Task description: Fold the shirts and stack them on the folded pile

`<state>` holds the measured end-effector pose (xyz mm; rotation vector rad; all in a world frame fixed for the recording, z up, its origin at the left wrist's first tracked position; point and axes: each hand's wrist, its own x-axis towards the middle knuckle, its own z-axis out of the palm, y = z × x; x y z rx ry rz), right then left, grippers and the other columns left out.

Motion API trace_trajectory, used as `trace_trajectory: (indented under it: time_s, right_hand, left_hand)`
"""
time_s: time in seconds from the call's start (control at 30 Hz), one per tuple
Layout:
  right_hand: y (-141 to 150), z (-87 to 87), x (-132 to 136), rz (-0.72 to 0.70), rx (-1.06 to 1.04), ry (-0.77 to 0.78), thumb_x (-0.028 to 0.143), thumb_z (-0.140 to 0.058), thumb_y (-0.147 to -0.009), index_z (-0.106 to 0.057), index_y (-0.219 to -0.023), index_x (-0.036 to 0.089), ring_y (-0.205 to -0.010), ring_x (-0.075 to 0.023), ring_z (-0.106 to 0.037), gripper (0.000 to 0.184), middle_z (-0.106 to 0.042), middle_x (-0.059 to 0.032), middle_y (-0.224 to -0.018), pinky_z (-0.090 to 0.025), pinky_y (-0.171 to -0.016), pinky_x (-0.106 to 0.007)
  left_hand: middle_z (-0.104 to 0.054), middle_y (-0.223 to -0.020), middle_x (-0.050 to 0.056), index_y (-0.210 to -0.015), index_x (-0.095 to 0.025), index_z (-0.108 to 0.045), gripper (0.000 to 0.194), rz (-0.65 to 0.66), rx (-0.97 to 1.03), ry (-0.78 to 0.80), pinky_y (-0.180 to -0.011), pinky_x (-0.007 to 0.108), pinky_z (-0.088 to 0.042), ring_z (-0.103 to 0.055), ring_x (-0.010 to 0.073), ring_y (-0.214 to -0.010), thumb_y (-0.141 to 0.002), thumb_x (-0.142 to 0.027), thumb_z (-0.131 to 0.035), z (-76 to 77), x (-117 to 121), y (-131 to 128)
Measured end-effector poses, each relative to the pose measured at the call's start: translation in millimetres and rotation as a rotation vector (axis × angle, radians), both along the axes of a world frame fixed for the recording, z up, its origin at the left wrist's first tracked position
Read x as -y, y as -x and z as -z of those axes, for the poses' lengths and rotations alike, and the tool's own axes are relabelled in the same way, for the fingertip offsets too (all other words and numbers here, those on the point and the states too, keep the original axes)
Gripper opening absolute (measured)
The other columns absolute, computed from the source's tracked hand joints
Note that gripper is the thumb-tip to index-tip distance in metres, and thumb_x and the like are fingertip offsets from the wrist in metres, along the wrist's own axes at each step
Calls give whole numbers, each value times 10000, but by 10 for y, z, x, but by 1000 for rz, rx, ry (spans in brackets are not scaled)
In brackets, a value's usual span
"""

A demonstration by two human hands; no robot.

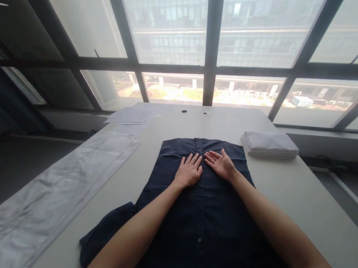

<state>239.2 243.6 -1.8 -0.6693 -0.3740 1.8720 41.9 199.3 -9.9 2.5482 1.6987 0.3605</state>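
A dark navy button-up shirt [194, 205] lies front side up on the white table, its hem end away from me and a short sleeve spread out at the lower left. Two of its light buttons show along the middle. My left hand [189, 170] rests palm down on the far part of the shirt, fingers spread. Just to its right, my right hand [221, 164] is turned on its side with the fingers stretched toward the left one. Neither hand grips the cloth. The near end of the shirt runs out of view below.
The white table [290, 207] reaches to large windows. Folded white cloths [270, 143] are stacked at the right. A long white garment [47, 203] lies along the left edge, with flat white sheets [132, 115] beyond it. Two holes pierce the far tabletop.
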Motion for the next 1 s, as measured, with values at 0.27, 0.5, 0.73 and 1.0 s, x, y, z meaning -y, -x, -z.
trace_trajectory:
  time_s: [0.27,0.5,0.73,1.0]
  right_hand:
    - [-869,-112,-41,476,129,13,518,-184,-1046,-550,-1333,242,-1308,-171,-556,541,-521,-115,-1479,-489,-1075,-449]
    - [-245,-133,124,286,60,-52,595,-191,-1024,-620,-1247,197,-1242,-236,-619,626,-597,-149,-1399,-532,-1007,-487]
    - [-49,39,204,219,19,-50,617,-36,-1002,-550,-1362,207,-1362,-231,-517,750,-441,-176,-1544,-490,-1035,-520]
    - [-52,42,198,253,8,-31,624,-50,-1001,-525,-1408,246,-1393,-240,-481,731,-445,-158,-1545,-460,-1067,-546]
  left_hand:
    - [-271,-1651,14,-1570,-295,-340,576,-1,37,43,-1231,551,-120,-194,280,-1531,-1006,-411,-319,-40,7,-12]
    - [-343,-1619,73,-1511,-229,-440,551,41,183,104,-1226,594,-87,-203,314,-1526,-968,-325,-432,-172,-38,-58]
    - [-487,-1526,120,-1491,-176,-447,581,282,1025,490,-1145,459,-401,-487,245,-1385,-1059,-447,-168,-326,-124,-271]
    - [-639,-1330,173,-1329,-162,-534,439,-93,1528,908,-1051,478,-498,-658,239,-1190,-1059,-391,-275,-372,-785,756]
